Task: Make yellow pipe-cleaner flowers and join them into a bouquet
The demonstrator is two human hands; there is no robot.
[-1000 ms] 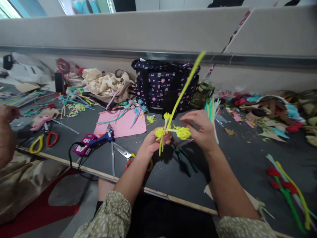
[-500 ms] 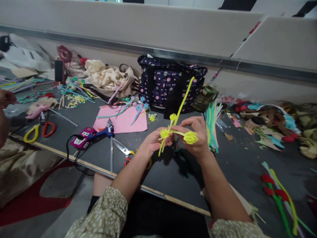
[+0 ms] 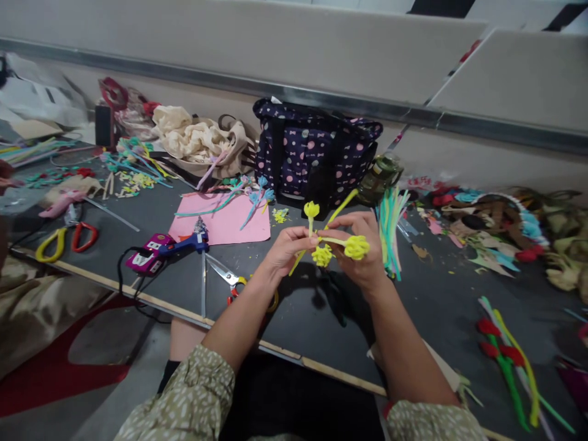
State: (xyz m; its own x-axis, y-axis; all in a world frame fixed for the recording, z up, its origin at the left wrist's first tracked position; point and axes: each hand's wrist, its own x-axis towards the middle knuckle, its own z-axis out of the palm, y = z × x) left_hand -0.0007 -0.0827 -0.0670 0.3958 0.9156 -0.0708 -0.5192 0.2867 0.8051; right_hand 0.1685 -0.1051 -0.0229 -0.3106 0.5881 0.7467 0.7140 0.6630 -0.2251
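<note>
Mid-frame, left hand (image 3: 285,252) and right hand (image 3: 369,264) both pinched around yellow pipe-cleaner flowers (image 3: 356,247); behind, dotted bag (image 3: 303,153), contents hidden; stems partly covered.

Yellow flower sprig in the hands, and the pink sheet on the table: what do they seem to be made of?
Yellow flower sprig: probably pipe cleaner, fuzzy and matte; its thin stems bend freely and the buds look like coiled strands. Pink sheet: likely paper or thin card, lying flat, matte, with straight edges.
</note>
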